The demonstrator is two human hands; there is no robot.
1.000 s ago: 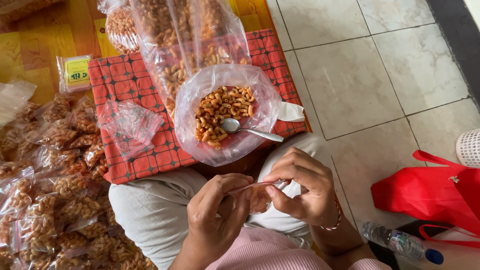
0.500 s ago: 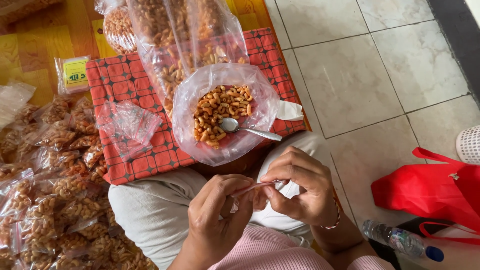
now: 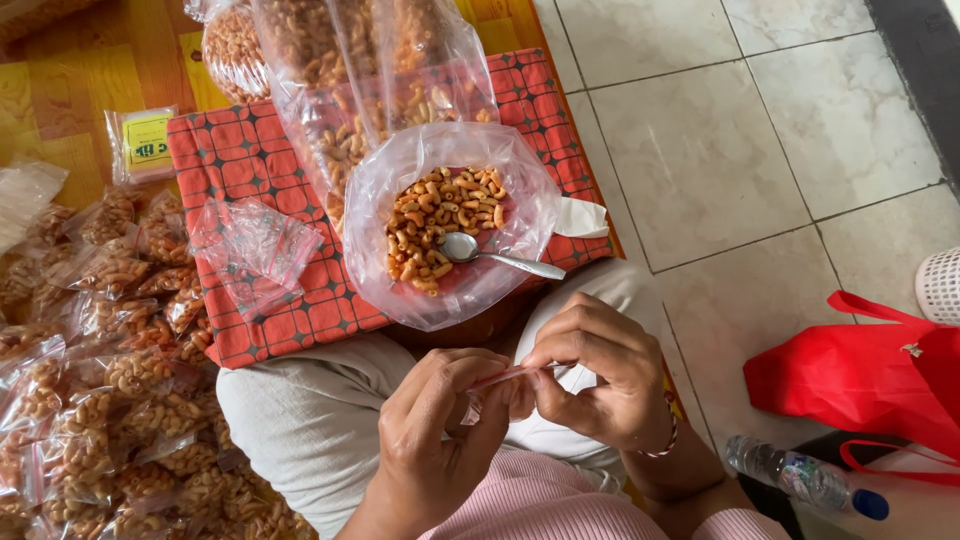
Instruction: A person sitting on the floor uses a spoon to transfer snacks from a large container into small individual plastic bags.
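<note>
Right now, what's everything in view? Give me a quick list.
open bag: one, clear, holding orange-brown snacks, on the mat
spoon: one, silver, lying in the open bag
mat: one, red checked, ahead of the knees
tall bags: a few, clear, snack-filled, at the mat's far edge
empty bags: small clear pile, on the mat's left side
packed bags: many, small, heaped at left
label packet: one, yellow, upper left
red bag: one, on the floor at right
bottle: one, clear with blue cap, lower right
left hand, right hand: pinching a small clear bag
</note>
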